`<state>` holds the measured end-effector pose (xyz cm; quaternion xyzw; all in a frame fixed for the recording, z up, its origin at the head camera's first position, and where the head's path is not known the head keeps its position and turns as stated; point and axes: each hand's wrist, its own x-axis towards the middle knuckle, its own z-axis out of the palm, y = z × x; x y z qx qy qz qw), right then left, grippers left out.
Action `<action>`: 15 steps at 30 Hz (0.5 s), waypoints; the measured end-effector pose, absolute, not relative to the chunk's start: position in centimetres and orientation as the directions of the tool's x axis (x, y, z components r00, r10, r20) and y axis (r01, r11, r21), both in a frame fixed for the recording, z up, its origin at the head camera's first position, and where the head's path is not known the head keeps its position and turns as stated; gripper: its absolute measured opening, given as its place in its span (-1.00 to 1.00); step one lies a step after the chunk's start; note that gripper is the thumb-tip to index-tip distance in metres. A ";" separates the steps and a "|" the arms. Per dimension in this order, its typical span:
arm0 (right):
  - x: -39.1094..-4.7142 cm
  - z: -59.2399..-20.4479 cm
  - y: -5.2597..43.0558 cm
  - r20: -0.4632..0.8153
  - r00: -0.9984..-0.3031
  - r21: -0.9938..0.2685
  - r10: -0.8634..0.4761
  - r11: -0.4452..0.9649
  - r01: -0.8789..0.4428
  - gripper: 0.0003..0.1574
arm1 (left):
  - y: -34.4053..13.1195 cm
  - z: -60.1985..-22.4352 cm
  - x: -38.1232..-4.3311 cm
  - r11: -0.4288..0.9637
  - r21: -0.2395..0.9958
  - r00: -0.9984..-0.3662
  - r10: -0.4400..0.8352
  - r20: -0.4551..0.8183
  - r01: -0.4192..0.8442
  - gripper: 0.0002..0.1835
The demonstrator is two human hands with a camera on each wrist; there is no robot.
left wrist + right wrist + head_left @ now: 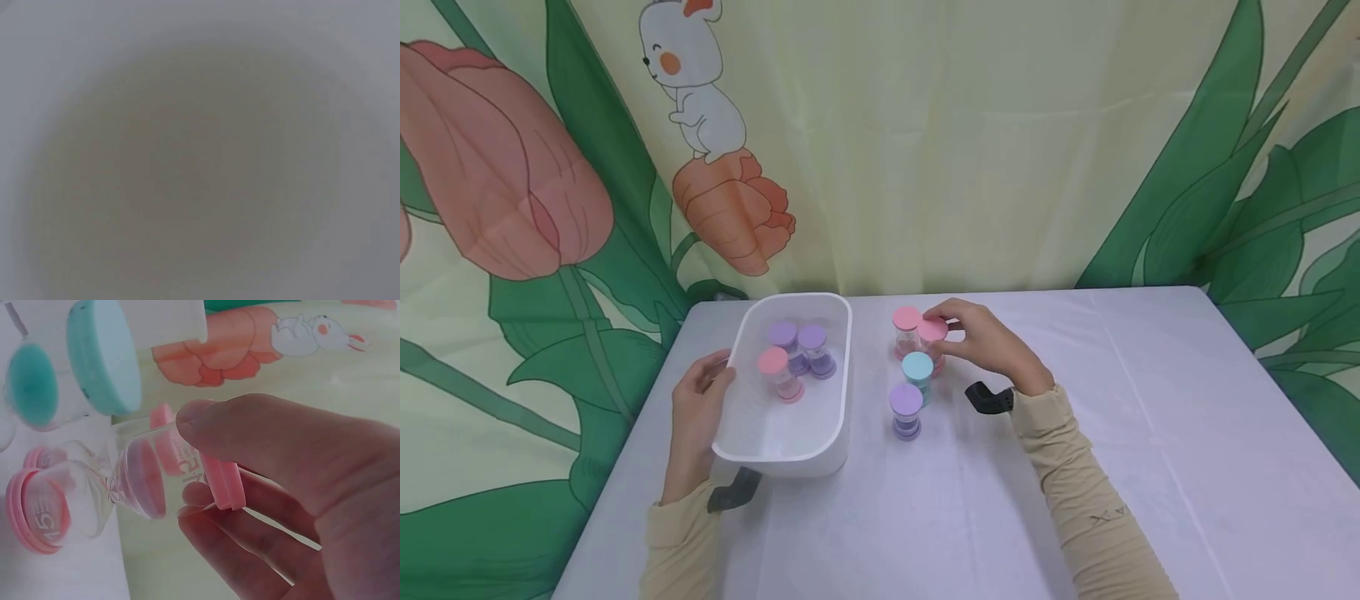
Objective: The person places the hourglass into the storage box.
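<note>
My right hand (992, 342) pinches a pink-capped sand timer (933, 331) near its top, thumb on one side and fingers on the other. In the right wrist view this timer (147, 478) shows clear glass bulbs, pinkish sand and a printed 15. Close beside it stands another pink sand timer (907, 318). Just in front are a teal sand timer (917, 367) and a purple one (906, 400). My left hand (696, 408) grips the left side of a white plastic bin (767, 442). Inside the bin are two purple sand timers (817, 340) and a pink one (775, 362).
A white cloth covers the table (1150, 433). Behind it hangs a curtain (985, 150) printed with tulips, leaves and a rabbit on a carrot. Black wrist mounts (988, 398) sit at both cuffs. The left wrist view is a grey blur.
</note>
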<state>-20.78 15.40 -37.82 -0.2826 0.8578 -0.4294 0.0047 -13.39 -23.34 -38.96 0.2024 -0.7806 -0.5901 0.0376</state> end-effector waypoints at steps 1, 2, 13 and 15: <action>-20.8 -37.7 15.4 0.234 -0.841 -0.738 -0.487 0.474 -0.480 -0.52 | -23.4 -39.0 -13.4 0.221 0.936 -0.915 -0.360 -0.181 -0.272 -0.53; -20.8 -37.6 15.5 0.234 -0.841 -0.738 -0.487 0.474 -0.480 -0.53 | -23.4 -39.0 -13.4 0.220 0.937 -0.915 -0.360 -0.182 -0.273 -0.54; -20.4 -35.8 15.8 0.259 -0.834 -0.720 -0.488 0.478 -0.503 -0.54 | -23.4 -39.0 -13.4 0.222 0.941 -0.921 -0.353 -0.166 -0.255 -0.53; -20.3 -35.5 15.9 0.263 -0.833 -0.717 -0.486 0.479 -0.506 -0.55 | -23.4 -39.0 -13.4 0.220 0.941 -0.921 -0.351 -0.171 -0.258 -0.53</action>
